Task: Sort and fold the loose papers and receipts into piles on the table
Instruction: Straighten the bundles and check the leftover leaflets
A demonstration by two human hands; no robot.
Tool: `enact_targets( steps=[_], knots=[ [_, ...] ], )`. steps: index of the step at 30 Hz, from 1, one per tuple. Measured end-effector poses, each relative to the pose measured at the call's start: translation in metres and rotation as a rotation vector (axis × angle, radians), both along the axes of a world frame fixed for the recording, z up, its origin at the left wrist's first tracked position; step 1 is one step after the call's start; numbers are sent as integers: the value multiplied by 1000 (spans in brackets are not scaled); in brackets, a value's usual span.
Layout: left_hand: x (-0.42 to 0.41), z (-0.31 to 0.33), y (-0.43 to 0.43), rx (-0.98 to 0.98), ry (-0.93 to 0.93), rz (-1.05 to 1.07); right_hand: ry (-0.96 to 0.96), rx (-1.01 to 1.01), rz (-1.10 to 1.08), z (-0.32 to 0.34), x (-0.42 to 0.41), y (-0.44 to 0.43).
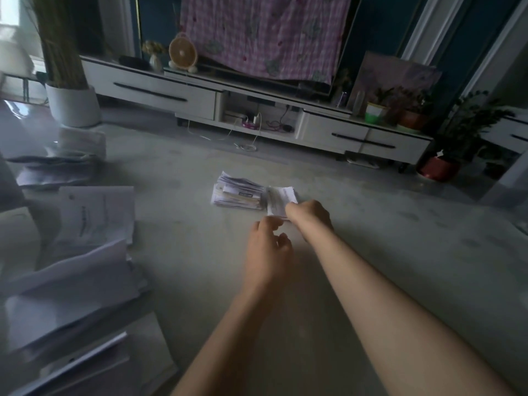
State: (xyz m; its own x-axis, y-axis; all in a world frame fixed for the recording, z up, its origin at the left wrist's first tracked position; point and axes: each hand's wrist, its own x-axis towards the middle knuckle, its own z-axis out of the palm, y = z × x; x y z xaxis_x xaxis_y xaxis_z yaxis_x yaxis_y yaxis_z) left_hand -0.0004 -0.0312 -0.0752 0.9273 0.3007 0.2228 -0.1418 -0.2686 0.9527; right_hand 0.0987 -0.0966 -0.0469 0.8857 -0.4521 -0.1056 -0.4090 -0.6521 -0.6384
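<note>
Far across the table, just right of the receipt pile, the right hand pinches a folded slip, probably to start a separate stack. Nearer, the left hand is loosely curled; whether it touches the slip is unclear.

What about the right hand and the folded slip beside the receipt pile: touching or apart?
Touching. The head view shows the right hand gripping the folded slip at its near edge; no gap.

paper stacks: blurred, cut off left | receipt pile: print unreadable | folded receipt: near end hidden
</note>
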Motion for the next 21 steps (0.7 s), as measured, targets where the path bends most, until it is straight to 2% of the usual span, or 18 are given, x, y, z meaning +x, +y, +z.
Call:
enact_targets(
  steps=[4, 11, 16, 21],
  knots=[
    [0, 1, -1, 22, -23, 0, 38, 39, 22, 5, -1, -2],
    [2, 4, 0, 66, -64, 32, -117, 64, 70, 27, -18, -25],
    [-13, 23, 7, 205, -50, 94, -200, 28, 336, 40, -59, -30],
    [-84, 64, 26, 361, -167, 83, -126, 209, 701, 37, -125, 0]
  ],
)
